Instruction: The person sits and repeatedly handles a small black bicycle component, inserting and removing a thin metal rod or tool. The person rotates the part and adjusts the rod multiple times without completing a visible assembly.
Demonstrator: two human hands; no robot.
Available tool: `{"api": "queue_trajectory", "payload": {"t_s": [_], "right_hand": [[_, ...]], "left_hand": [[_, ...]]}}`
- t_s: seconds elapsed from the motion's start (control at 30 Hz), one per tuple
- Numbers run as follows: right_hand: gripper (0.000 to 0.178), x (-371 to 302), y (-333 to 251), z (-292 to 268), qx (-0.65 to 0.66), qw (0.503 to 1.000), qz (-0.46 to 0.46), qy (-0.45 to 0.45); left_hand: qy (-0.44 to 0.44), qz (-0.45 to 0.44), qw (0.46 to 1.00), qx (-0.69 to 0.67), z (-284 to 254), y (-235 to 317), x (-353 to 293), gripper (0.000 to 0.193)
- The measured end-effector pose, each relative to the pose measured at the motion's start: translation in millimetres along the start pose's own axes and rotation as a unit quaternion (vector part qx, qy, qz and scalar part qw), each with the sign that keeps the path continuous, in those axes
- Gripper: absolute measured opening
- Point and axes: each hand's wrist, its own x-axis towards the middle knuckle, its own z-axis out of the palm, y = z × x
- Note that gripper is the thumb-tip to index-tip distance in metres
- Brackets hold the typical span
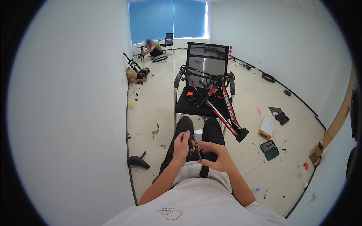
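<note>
In front of my lap my left hand (181,147) is closed around a small dark bike part (191,146), too small to name further. A thin dark rod-shaped piece (198,148) slants down beside it. My right hand (214,153) curls round this rod from the right, its thumb at the lower end and its fingers higher up. Whether the rod and the small part are joined, I cannot tell. Just beyond my knees, a black, red and white bicycle frame (227,103) lies across a black mesh office chair (194,109).
A bike saddle (138,162) lies on the floor at left. At right are a green tool case (270,151), a black case (281,117), a white-and-yellow box (266,127) and a tire (268,78). Far off, another person (154,49) crouches by bike parts. Small parts litter the floor.
</note>
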Motion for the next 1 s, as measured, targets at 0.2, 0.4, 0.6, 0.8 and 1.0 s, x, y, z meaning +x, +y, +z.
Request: {"api": "queue_trajectory", "payload": {"t_s": [0.2,0.4,0.6,0.8,1.0], "right_hand": [[0.037,-3.1,4.5,0.8,0.234,0.955,0.171,-0.059],[0.032,-7.3,18.5,13.4,0.295,0.928,0.214,-0.069],[0.025,-11.3,30.4,14.4,0.283,0.94,0.177,-0.075],[0.017,-10.0,40.7,12.6,0.248,0.953,0.158,-0.07],[0.016,-8.3,53.7,-12.5,0.131,0.971,0.197,-0.046]], "left_hand": [[0.014,0.116,0.992,0.048,-3.4,4.5,2.4,0.026],[0.007,0.203,0.973,0.107,4.3,4.3,-5.7,0.028],[-0.033,0.161,0.981,0.107,-0.8,10.5,-2.0,0.031],[-0.059,0.09,0.99,0.088,-4.9,12.2,0.2,0.035],[-0.16,-0.059,0.985,-0.013,1.7,16.3,-4.8,0.033]]}}
